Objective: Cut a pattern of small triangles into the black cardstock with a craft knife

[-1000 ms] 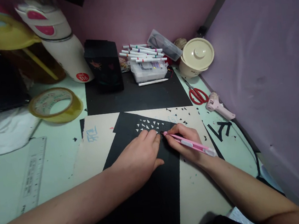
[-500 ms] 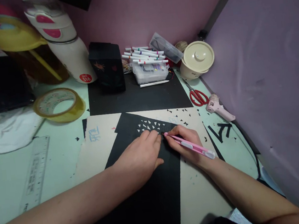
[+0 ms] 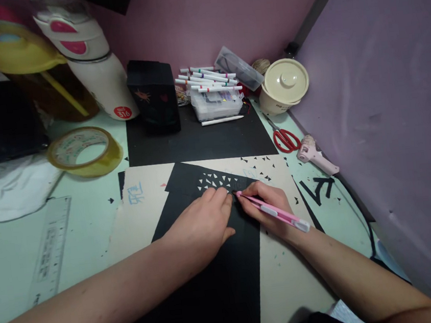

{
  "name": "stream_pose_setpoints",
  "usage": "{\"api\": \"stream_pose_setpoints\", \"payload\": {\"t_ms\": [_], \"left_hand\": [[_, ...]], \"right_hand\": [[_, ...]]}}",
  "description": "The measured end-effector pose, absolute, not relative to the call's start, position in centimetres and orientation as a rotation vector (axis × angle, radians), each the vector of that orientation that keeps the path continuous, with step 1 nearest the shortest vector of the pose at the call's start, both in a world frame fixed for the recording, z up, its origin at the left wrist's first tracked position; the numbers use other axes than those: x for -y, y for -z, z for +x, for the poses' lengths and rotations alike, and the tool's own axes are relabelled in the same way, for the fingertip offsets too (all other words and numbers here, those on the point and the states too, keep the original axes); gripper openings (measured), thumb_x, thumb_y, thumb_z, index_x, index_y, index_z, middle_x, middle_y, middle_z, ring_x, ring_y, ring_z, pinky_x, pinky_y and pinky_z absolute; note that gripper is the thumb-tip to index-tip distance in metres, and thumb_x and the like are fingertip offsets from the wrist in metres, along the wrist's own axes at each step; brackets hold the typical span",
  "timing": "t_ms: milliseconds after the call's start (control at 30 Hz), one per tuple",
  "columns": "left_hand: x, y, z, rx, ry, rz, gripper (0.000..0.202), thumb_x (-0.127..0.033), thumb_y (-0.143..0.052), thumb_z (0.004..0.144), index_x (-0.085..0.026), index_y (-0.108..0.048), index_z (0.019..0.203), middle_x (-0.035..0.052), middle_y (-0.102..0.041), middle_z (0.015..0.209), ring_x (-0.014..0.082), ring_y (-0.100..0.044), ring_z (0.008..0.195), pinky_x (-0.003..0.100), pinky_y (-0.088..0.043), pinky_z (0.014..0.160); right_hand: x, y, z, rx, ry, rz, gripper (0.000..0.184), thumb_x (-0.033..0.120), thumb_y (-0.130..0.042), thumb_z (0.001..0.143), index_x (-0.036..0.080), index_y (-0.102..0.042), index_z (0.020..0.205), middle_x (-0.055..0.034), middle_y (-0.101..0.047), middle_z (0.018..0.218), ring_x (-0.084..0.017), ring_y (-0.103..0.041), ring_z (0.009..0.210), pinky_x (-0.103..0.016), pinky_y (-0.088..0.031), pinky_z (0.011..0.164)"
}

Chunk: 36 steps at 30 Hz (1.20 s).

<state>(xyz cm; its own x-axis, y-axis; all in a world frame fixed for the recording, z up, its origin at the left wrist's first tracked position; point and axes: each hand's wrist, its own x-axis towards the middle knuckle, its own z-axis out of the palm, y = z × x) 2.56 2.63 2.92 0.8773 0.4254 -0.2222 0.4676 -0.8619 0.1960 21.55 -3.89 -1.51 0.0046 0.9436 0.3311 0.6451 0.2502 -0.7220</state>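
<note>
Black paper lies at a slant on a pale board, with many small triangular cut-outs near its top end. My left hand rests on this paper, fingers stretched out flat just below the cut-outs, thumb apart. In my right hand is a slim pink craft knife, gripped like a pen. Its tip meets the paper close beside my left fingertips; the blade itself is too small to make out.
Black scraps are scattered on the board. To the right lie red-handled scissors and a pink glue gun. A tape roll and clear ruler are on the left. Behind stand markers, a bottle and a lidded pot.
The rear end of the craft knife has dipped very slightly. My left hand and the black paper stay in place.
</note>
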Motion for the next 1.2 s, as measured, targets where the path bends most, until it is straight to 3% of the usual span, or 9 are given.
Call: {"api": "stream_pose_setpoints", "payload": {"t_ms": [333, 500, 633, 1200], "left_hand": [[-2.63, -2.81, 2.51, -0.674, 0.223, 2.812, 0.054, -0.039, -0.059, 0.094, -0.006, -0.053, 0.136, 0.0155, -0.058, 0.122, 0.0277, -0.053, 0.108, 0.037, -0.047, 0.090], [-2.80, -2.69, 2.56, -0.676, 0.246, 2.791, 0.058, -0.038, -0.057, 0.095, -0.005, -0.047, 0.142, 0.0167, -0.056, 0.127, 0.0294, -0.052, 0.113, 0.039, -0.046, 0.094], [-3.19, -2.78, 2.54, -0.662, 0.225, 2.792, 0.050, -0.035, -0.056, 0.096, -0.007, -0.052, 0.138, 0.0146, -0.058, 0.125, 0.0285, -0.053, 0.111, 0.039, -0.045, 0.094], [-2.85, -2.74, 2.70, -0.665, 0.294, 2.812, 0.047, -0.033, -0.054, 0.097, -0.008, -0.053, 0.137, 0.0145, -0.057, 0.130, 0.0297, -0.052, 0.112, 0.043, -0.046, 0.097]], "right_hand": [[3.94, 1.84, 21.69, 1.752, -0.446, -1.475, 0.007, 0.022, -0.063, 0.090, 0.022, -0.059, 0.085, 0.0002, -0.066, 0.074, -0.012, -0.059, 0.060, -0.025, -0.047, 0.057], [3.74, 1.89, 21.65, 1.862, -0.364, -1.412, 0.012, 0.018, -0.061, 0.091, 0.022, -0.055, 0.082, -0.0004, -0.062, 0.073, -0.013, -0.060, 0.062, -0.025, -0.048, 0.059], [3.49, 1.85, 21.42, 1.955, -0.258, -1.360, 0.014, 0.014, -0.058, 0.091, 0.023, -0.052, 0.081, -0.0015, -0.062, 0.072, -0.014, -0.061, 0.062, -0.025, -0.048, 0.058], [3.75, 1.67, 21.11, 1.993, -0.122, -1.363, 0.022, 0.009, -0.056, 0.089, 0.022, -0.046, 0.074, 0.0011, -0.055, 0.064, -0.011, -0.052, 0.054, -0.022, -0.042, 0.053]]}}
